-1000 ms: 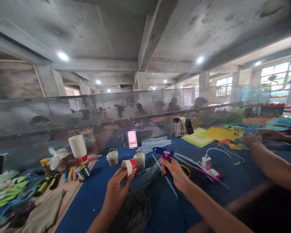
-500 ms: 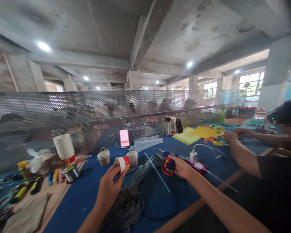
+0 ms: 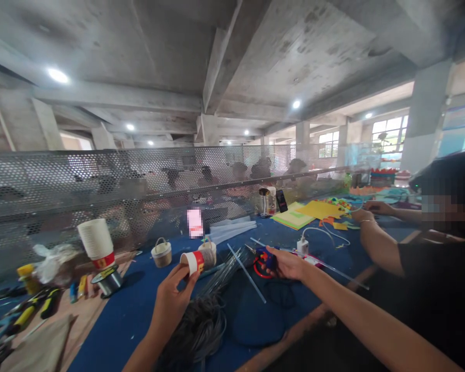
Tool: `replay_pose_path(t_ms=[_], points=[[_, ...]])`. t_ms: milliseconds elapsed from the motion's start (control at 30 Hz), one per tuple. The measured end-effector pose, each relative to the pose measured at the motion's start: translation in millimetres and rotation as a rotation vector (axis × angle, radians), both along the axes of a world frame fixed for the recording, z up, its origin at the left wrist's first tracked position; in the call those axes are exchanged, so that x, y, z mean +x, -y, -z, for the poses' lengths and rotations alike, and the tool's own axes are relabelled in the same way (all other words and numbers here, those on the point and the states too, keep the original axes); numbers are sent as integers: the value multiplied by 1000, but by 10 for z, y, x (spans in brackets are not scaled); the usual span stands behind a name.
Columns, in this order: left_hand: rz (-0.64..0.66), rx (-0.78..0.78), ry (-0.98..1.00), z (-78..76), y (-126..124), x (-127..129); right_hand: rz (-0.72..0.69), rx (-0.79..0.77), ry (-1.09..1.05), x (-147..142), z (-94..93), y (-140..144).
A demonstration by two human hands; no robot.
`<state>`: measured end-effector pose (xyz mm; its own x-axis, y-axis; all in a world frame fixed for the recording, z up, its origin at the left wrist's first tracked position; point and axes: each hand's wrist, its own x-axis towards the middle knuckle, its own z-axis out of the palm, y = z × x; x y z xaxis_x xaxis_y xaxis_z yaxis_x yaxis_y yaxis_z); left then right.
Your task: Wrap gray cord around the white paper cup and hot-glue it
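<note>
In my left hand (image 3: 175,289) is a small red-and-white paper cup (image 3: 194,261), tipped on its side with its mouth toward me. Grey-brown cord appears wound round its far end. My right hand (image 3: 284,263) is closed around scissors with red and dark blue handles (image 3: 260,268); their blades point left, toward the cup but apart from it. Two small cord-wrapped baskets with handles stand behind the cup: a white-rimmed basket (image 3: 161,254) and another basket (image 3: 213,247), partly hidden. Below the hands lies a bundle of grey cord (image 3: 203,323).
Clear glue sticks (image 3: 248,274) lie between my hands. Stacked paper cups (image 3: 95,242) and a wire spool (image 3: 107,281) stand left, near pliers (image 3: 27,312). A white charger (image 3: 303,246) and yellow sheets (image 3: 320,209) lie right, beside a co-worker's arm (image 3: 380,248). Perforated metal panels (image 3: 139,191) border the back.
The whole view has shifted slightly, so most things sit a little farther left. Both hands keep their hold, with the cup and scissors in nearly the same position.
</note>
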<state>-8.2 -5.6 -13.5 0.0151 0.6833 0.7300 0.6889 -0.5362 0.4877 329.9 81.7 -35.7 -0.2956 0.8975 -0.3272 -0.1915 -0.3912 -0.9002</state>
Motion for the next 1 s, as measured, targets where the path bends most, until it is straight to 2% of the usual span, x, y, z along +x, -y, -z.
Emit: replay_pose_path(t_ms=[133,267,467,567,633,700,833,1000], points=[[13,-19,13,-10,20,3,-83,4,210,49,-19,26],[48,-50,53,-33,40,30,-104,105,446,107,-48,73],[52,-114,161,-82,67,65,31,384,797,105,-182,157],[60,-170,216,-102,91,76,118,608,848,-108,-316,319],[76,-201,243,-106,102,82,75,959,856,-354,-406,471],[98,-223,257,-101,105,84,36,1174,747,-638,-478,620],[122,-256,291,-74,86,61,-2,1345,649,-1106,-548,770],[176,-280,320,-57,70,28,12,1489,621,-1311,-539,673]])
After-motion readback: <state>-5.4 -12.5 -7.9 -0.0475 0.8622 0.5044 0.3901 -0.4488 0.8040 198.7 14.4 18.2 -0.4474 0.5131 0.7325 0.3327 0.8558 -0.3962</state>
